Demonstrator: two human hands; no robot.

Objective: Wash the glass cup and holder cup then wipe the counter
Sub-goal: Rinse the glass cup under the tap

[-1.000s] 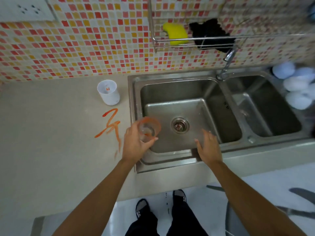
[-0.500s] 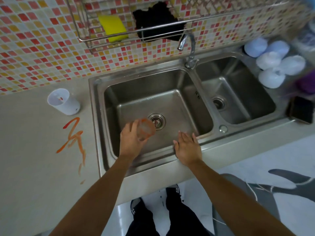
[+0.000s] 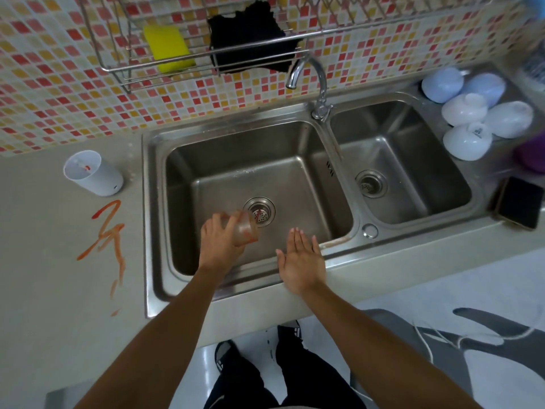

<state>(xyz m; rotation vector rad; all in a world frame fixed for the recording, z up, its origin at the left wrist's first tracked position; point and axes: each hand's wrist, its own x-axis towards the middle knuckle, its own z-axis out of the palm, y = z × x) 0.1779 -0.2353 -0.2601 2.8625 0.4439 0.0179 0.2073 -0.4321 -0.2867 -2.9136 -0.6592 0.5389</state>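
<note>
Fingers (image 3: 215, 231) of left hand (image 3: 219, 246) grip tilted glass cup (image 3: 244, 231)

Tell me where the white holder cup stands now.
The white holder cup stands on the counter left of the sink, just behind the orange smear.

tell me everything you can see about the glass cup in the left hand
The glass cup is a small clear tumbler with an orange-red smear on its wall and near its rim. The left hand grips it from behind, fingers curled round it. It is tipped over towards the right, held over the left basin of the sink, close to the drain. Only the hand touches it. No water is running on it.
</note>
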